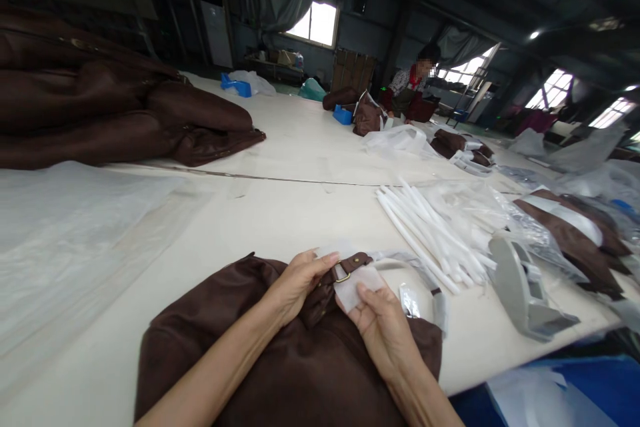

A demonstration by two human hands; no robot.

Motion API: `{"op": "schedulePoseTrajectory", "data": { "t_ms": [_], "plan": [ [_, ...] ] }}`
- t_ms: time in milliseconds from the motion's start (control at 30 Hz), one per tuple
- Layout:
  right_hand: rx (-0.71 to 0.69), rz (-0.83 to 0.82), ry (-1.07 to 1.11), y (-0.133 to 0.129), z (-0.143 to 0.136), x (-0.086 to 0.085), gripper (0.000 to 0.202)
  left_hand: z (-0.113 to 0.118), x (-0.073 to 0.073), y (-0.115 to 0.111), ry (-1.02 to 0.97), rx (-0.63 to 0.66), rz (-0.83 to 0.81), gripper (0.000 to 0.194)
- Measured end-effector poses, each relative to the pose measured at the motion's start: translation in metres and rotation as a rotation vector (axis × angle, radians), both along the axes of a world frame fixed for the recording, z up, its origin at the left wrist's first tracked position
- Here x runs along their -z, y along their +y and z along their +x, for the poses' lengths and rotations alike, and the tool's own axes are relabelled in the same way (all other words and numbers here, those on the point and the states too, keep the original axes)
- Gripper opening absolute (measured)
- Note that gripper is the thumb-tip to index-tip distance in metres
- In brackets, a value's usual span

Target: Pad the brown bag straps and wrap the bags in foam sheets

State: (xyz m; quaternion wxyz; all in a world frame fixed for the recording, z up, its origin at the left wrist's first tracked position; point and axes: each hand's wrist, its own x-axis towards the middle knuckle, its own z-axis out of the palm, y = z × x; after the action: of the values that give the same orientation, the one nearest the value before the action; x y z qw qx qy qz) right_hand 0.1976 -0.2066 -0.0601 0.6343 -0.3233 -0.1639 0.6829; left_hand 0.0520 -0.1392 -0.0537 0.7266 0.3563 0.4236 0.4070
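On the near side of the white counter (310,213), a dark brown handbag (300,367) lies directly beneath the worker's forearms, its top edge right under both hands. From where I stand, the left hand (303,280) has its fingers closed on the bag's buckled strap (356,263), just beside a brass-coloured ring (343,275). The right hand (377,317) pinches a piece of thin white wrapping (359,287) between thumb and fingers, close against that strap. A handle wrapped in white (442,313) curves out beyond the right hand, near a small clear packet (409,300). Farther right on the counter lie a bundle of white foam tubes (425,233) and a grey tape dispenser (523,287); more brown bags (125,107) are heaped at the far left, and across the counter another person (410,87) stands near similar bags.
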Motion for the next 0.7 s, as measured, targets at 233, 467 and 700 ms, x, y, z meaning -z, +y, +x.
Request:
{"op": "schedulePoseTrajectory", "data": {
  "t_ms": [233, 467, 700],
  "plan": [
    [0.005, -0.06, -0.263, -0.009, -0.002, -0.003, 0.031, 0.004, -0.001, -0.001, -0.073, 0.026, 0.092, 0.04],
    [-0.057, -0.035, -0.491, -0.012, 0.004, -0.01, 0.038, 0.002, -0.005, -0.004, -0.102, 0.174, 0.149, 0.039],
    [0.137, 0.218, -1.166, -0.021, 0.063, 0.008, 0.037, 0.005, -0.004, -0.002, -0.116, 0.125, 0.127, 0.036]
  ]
}}
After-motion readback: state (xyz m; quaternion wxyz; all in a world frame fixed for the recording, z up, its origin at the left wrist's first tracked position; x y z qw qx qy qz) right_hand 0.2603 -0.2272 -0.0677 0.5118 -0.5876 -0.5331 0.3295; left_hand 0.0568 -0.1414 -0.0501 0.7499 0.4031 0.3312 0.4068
